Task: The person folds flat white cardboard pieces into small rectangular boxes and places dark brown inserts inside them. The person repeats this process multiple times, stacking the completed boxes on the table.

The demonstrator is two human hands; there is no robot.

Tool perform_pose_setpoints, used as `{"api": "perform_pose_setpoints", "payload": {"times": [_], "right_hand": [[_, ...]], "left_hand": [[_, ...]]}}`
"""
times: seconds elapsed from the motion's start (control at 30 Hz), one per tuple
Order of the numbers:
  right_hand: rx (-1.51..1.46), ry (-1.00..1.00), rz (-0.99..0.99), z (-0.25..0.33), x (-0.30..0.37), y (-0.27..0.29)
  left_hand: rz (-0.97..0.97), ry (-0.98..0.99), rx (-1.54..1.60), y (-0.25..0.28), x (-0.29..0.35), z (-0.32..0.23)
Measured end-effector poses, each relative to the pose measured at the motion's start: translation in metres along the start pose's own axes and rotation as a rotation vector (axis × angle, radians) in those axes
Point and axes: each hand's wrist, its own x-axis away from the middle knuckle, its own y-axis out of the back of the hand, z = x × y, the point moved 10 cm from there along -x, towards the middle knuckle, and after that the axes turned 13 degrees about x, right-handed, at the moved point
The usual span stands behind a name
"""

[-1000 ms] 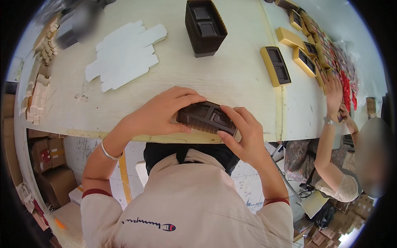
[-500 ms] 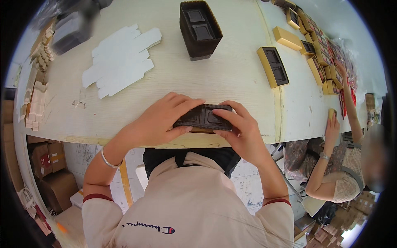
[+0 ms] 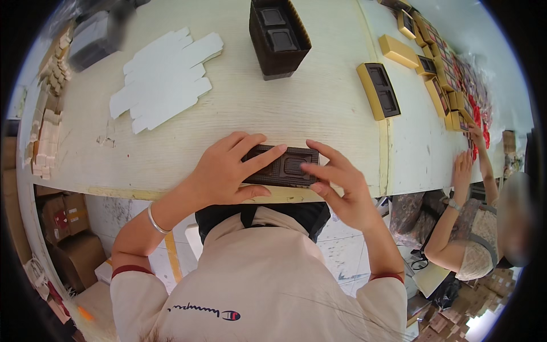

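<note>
Dark brown insert tray (image 3: 283,166) lying at the near edge of the pale table (image 3: 239,108). Left hand (image 3: 228,171) grips its left end; right hand (image 3: 342,185) pinches its right end. Probably light, thin, flexible plastic; best supported at both ends.

Your dark brown tray insert (image 3: 285,166), rectangular with moulded compartments, lies flat at the near table edge, openings up.
</note>
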Motion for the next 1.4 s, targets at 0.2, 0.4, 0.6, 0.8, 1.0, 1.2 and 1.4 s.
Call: {"api": "perform_pose_setpoints", "payload": {"times": [0.2, 0.4, 0.6, 0.8, 1.0, 1.2, 1.4], "right_hand": [[-0.331, -0.119, 0.000, -0.006, 0.001, -0.011], [-0.425, -0.003, -0.132, 0.014, -0.003, -0.015], [0.216, 0.043, -0.165, 0.012, -0.004, -0.012], [0.165, 0.218, -0.016, 0.011, -0.012, -0.011], [0.219, 0.208, -0.011, 0.003, -0.018, -0.014], [0.371, 0.243, 0.011, 0.004, -0.020, -0.015], [0.333, 0.310, 0.063, -0.002, -0.016, -0.012]], "left_hand": [[-0.108, -0.071, -0.088, 0.002, 0.006, -0.002], [-0.176, -0.024, -0.051, 0.005, 0.006, 0.000], [-0.106, 0.053, 0.004, 0.007, 0.001, 0.005], [0.005, 0.137, 0.036, 0.008, 0.001, 0.008], [0.055, 0.143, -0.003, 0.008, -0.006, 0.004], [0.198, 0.277, -0.174, -0.011, -0.007, 0.003], [0.256, 0.183, -0.223, -0.011, -0.006, -0.002]]}}
